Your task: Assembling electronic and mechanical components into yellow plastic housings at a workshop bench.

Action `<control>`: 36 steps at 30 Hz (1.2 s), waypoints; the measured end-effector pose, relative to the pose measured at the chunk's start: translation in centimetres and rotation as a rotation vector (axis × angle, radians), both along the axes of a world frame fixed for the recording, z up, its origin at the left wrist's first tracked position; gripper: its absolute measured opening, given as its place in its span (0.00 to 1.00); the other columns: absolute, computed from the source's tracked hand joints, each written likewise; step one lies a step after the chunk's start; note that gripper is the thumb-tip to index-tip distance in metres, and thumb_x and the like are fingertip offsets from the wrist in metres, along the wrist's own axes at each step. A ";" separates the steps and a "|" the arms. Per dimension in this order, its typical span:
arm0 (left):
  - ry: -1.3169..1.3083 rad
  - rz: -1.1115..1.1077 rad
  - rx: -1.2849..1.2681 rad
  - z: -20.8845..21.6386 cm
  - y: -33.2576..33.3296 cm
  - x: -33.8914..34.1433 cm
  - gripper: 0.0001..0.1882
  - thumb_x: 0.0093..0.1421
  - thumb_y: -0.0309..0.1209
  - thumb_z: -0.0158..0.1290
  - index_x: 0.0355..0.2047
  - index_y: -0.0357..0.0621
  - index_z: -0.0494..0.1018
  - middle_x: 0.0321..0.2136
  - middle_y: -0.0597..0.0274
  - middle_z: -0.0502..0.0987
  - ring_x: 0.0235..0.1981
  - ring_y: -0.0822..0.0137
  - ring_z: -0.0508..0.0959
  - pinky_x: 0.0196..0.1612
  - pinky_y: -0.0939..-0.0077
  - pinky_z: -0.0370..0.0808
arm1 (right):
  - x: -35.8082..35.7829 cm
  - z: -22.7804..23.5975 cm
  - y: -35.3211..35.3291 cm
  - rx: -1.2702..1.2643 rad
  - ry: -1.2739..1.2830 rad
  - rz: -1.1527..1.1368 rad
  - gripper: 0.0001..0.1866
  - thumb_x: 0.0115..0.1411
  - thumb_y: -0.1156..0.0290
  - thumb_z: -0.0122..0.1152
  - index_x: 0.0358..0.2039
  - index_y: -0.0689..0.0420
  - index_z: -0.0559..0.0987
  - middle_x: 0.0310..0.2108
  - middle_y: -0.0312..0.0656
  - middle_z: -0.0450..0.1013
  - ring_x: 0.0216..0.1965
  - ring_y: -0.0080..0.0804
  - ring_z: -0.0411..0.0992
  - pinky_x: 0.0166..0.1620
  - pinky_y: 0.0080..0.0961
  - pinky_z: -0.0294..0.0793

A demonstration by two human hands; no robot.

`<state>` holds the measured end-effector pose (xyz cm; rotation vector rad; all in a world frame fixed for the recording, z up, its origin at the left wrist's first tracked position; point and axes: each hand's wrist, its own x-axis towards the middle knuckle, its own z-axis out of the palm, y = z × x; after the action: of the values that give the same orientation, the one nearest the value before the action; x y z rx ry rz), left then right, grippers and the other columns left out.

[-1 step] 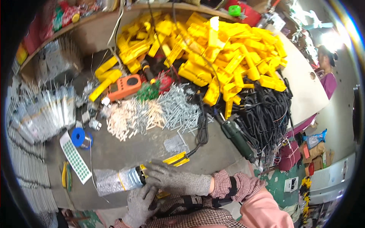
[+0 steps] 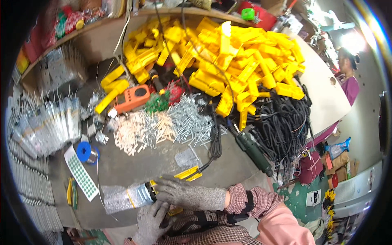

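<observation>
Near the front edge of the bench, my right hand [image 2: 185, 194], in a grey knit glove, is closed over the yellow plastic housing [image 2: 152, 184]. A bubble-wrapped part [image 2: 122, 198] with a band round it sticks out to the left, its dark end under my right fingers. My left hand [image 2: 152, 222], also gloved, is curled just below that end; what its fingers grip is hidden. Beyond my right hand lies a long yellow piece [image 2: 190, 174] with a dark cord [image 2: 215, 143] running from it. A bit of yellow [image 2: 175, 211] shows between the hands.
Yellow housings [image 2: 245, 61] are heaped at the back. In front lie screws [image 2: 192, 122], pale pegs [image 2: 130, 134] and an orange meter [image 2: 132, 98]. A dark green power tool [image 2: 253, 151] and black cords [image 2: 281, 118] sit right; a solder spool [image 2: 84, 152], stickers [image 2: 81, 173] and pliers [image 2: 72, 192] sit left.
The whole view has shifted slightly. Both hands stay in nearly the same place on the work.
</observation>
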<state>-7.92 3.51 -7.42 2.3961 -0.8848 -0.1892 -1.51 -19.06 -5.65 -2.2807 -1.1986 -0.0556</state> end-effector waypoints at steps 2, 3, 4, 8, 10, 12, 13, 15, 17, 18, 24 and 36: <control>-0.156 0.087 -0.081 -1.0 -1.1 0.0 0.39 0.53 0.43 0.67 0.63 0.50 0.67 0.58 0.53 0.73 0.53 0.46 0.74 0.56 0.48 0.68 | 1.8 1.8 -2.1 0.281 0.274 0.036 0.17 0.59 0.71 0.56 0.48 0.61 0.75 0.50 0.50 0.72 0.58 0.50 0.69 0.65 0.41 0.66; -0.174 0.082 -0.090 -0.7 -1.3 0.0 0.37 0.52 0.42 0.67 0.62 0.49 0.69 0.58 0.53 0.73 0.53 0.48 0.74 0.55 0.50 0.69 | 2.6 4.0 -4.1 0.213 0.298 -0.123 0.17 0.56 0.75 0.56 0.47 0.62 0.75 0.49 0.51 0.73 0.56 0.51 0.70 0.64 0.40 0.68; -0.195 0.083 -0.094 -0.7 -1.3 -0.2 0.37 0.52 0.42 0.67 0.62 0.49 0.69 0.58 0.53 0.73 0.53 0.48 0.74 0.55 0.50 0.69 | 3.6 6.7 -6.8 0.153 0.323 -0.270 0.17 0.54 0.80 0.55 0.47 0.62 0.76 0.49 0.52 0.74 0.54 0.52 0.71 0.63 0.39 0.69; -0.210 0.077 -0.119 -0.8 -1.0 -0.4 0.38 0.52 0.40 0.67 0.62 0.49 0.68 0.57 0.54 0.73 0.51 0.48 0.74 0.53 0.50 0.70 | 9.8 12.3 -18.0 -0.268 -0.524 -0.812 0.20 0.51 0.85 0.54 0.45 0.59 0.79 0.49 0.47 0.76 0.52 0.48 0.74 0.57 0.38 0.73; -0.215 0.065 -0.132 -1.2 -1.1 -0.6 0.37 0.52 0.39 0.67 0.62 0.49 0.69 0.57 0.54 0.73 0.50 0.49 0.75 0.52 0.51 0.70 | 12.9 13.5 -22.0 -0.640 -0.671 -0.960 0.21 0.51 0.82 0.58 0.48 0.58 0.78 0.51 0.44 0.75 0.54 0.43 0.73 0.57 0.36 0.72; -0.090 0.092 -0.161 -1.4 -0.8 -0.7 0.33 0.53 0.34 0.65 0.61 0.50 0.69 0.59 0.49 0.72 0.53 0.44 0.73 0.55 0.47 0.70 | 16.2 13.1 -24.8 -0.977 -0.783 -0.924 0.19 0.54 0.75 0.59 0.49 0.54 0.77 0.53 0.42 0.73 0.57 0.41 0.71 0.57 0.38 0.70; -0.113 0.064 -0.136 -1.4 -0.4 -0.4 0.32 0.53 0.39 0.66 0.58 0.47 0.72 0.55 0.50 0.73 0.50 0.46 0.74 0.53 0.49 0.70 | 17.2 12.8 -24.1 -1.021 -0.709 -0.932 0.26 0.54 0.81 0.54 0.56 0.56 0.74 0.58 0.46 0.70 0.62 0.47 0.66 0.64 0.45 0.65; -0.098 0.018 -0.084 -0.2 -0.3 0.2 0.33 0.53 0.45 0.67 0.56 0.45 0.74 0.53 0.51 0.75 0.48 0.47 0.76 0.51 0.52 0.71 | 19.6 13.7 -26.5 -0.890 -0.461 -0.913 0.25 0.57 0.82 0.50 0.56 0.55 0.75 0.55 0.48 0.70 0.61 0.47 0.66 0.65 0.45 0.63; -0.043 -0.002 -0.088 1.3 -0.8 1.2 0.35 0.53 0.45 0.67 0.59 0.47 0.72 0.55 0.51 0.74 0.48 0.47 0.76 0.52 0.52 0.71 | 18.9 14.7 -29.8 -0.742 -0.687 -0.786 0.26 0.56 0.82 0.50 0.57 0.54 0.75 0.53 0.49 0.72 0.56 0.47 0.68 0.62 0.43 0.65; -0.020 0.016 -0.084 1.1 -0.6 0.9 0.36 0.53 0.46 0.67 0.60 0.47 0.70 0.56 0.51 0.74 0.48 0.47 0.76 0.53 0.51 0.71 | 20.1 14.3 -29.0 -0.793 -0.707 -0.719 0.29 0.53 0.83 0.51 0.57 0.53 0.75 0.52 0.47 0.72 0.55 0.47 0.69 0.61 0.42 0.64; -0.031 0.010 -0.059 0.1 -0.4 0.7 0.35 0.56 0.49 0.65 0.60 0.47 0.71 0.58 0.51 0.72 0.50 0.50 0.76 0.55 0.53 0.69 | 19.2 13.9 -29.1 -0.967 -0.789 -0.713 0.28 0.48 0.81 0.59 0.50 0.44 0.79 0.50 0.41 0.72 0.57 0.43 0.69 0.62 0.44 0.64; -0.054 0.046 -0.141 0.4 -1.1 0.4 0.30 0.52 0.42 0.70 0.53 0.46 0.74 0.57 0.52 0.74 0.51 0.52 0.75 0.52 0.54 0.70 | 10.1 17.0 -33.1 -0.544 -0.960 -1.103 0.21 0.58 0.75 0.64 0.52 0.63 0.77 0.49 0.48 0.78 0.51 0.43 0.77 0.55 0.36 0.75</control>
<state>-7.52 2.39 -6.99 2.2972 -0.8381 -0.0429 8.58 -52.19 11.40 -3.2395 -0.0752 -1.5058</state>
